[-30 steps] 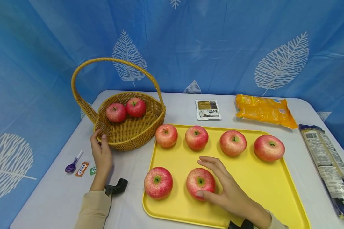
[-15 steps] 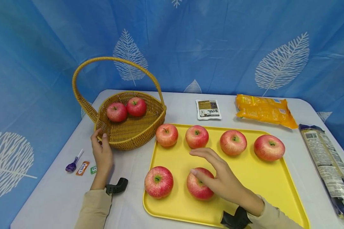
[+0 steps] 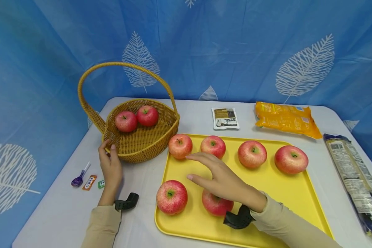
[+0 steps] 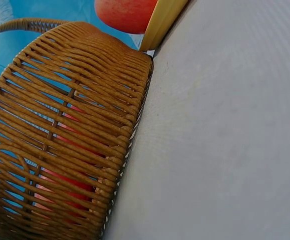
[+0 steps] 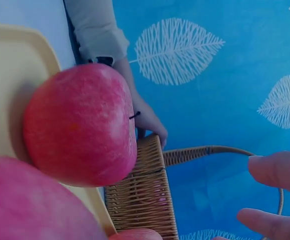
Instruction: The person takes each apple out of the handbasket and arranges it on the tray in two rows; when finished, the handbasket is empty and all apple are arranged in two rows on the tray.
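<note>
Fabric in blue with white leaf prints hangs behind a white table. Before the person lies a shallow, smooth yellow tray, rectangular, its length running left to right. Off the tray's back left corner sits a boat-shaped basket of tan woven wicker under a tall hooped handle; its long axis also runs roughly left to right, one end close to the tray. A long, flat, shiny plastic pack and a crinkled orange bag lie at the right.

The left hand, nearer the basket, grips its near left rim between finger and thumb. The right hand is over the tray, thumb and forefinger spread apart with nothing held.

What matters most, I judge, is that the yellow-flushed red apple in the tray's back left corner lies forward and left of that hand, right by the forefinger tip; contact I cannot tell. A speckled pink-red apple lies bodyward of the thumb. Both are glossy and round, without a clear long axis. Two redder apples sit side by side in the basket. Smallest is a purple-wrapped lollipop.
</note>
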Demonstrator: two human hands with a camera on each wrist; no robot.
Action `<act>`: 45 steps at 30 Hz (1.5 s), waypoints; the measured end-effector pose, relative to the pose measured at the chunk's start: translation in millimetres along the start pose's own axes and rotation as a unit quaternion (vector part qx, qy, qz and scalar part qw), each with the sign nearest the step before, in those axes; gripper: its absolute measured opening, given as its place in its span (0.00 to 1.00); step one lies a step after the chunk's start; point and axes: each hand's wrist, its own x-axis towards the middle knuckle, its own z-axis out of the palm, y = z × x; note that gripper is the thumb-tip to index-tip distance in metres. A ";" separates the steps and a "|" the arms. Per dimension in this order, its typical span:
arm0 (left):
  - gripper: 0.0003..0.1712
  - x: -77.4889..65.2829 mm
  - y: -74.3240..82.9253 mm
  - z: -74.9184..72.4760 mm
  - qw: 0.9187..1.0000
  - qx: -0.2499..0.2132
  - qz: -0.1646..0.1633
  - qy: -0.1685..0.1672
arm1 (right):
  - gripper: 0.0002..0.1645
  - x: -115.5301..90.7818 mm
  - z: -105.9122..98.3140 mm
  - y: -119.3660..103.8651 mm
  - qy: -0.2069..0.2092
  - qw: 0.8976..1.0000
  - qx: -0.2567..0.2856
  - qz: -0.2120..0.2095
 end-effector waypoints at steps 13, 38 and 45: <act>0.26 0.1 -0.6 -0.7 1.000 -0.001 -0.005 -0.006 | 0.34 61.3 11.8 11.7 -0.052 0.998 0.020 0.035; 0.25 -1.1 2.2 -2.1 1.000 -0.004 -0.012 -0.003 | 0.36 129.6 36.5 -31.4 -0.124 0.989 0.056 0.054; 0.25 0.1 0.4 0.2 1.000 0.000 -0.003 -0.002 | 0.37 141.8 39.0 -30.0 -0.127 0.987 0.060 0.071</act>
